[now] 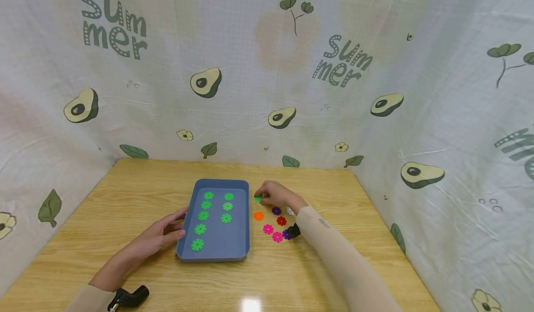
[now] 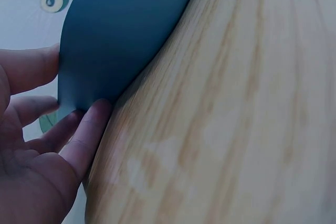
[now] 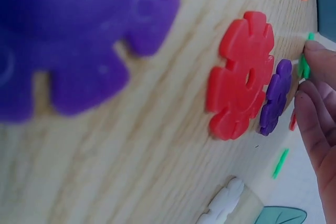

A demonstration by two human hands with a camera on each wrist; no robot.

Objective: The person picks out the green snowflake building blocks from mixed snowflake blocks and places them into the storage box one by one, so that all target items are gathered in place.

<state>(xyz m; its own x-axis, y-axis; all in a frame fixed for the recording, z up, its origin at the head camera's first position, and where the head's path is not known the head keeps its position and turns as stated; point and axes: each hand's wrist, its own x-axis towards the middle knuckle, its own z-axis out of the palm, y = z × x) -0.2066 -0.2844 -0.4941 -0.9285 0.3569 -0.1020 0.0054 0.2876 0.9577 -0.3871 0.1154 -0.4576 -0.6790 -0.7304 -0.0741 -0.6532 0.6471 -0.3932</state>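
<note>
A blue-grey rectangular tray [image 1: 221, 255] holds two columns of green flower-shaped plastic discs [image 1: 203, 215], the left column longer than the right. My left hand [image 1: 156, 235] rests at the tray's left side; in the left wrist view its fingertips touch the outer wall [image 2: 113, 35]. Just beyond the tray's right edge, my right hand [image 1: 276, 194] pinches a green disc [image 1: 258, 200] between thumb and fingers. The right wrist view shows that green disc [image 3: 304, 68] edge-on, partly covered by the fingertips.
Right of the tray lie loose discs: an orange one [image 1: 258, 216], a red one [image 1: 281, 221], two pink ones [image 1: 268, 229], purple ones [image 1: 276, 211] and a white one [image 1: 290, 212]. A patterned cloth [image 1: 242, 131] hangs around the wooden table [image 1: 137, 187].
</note>
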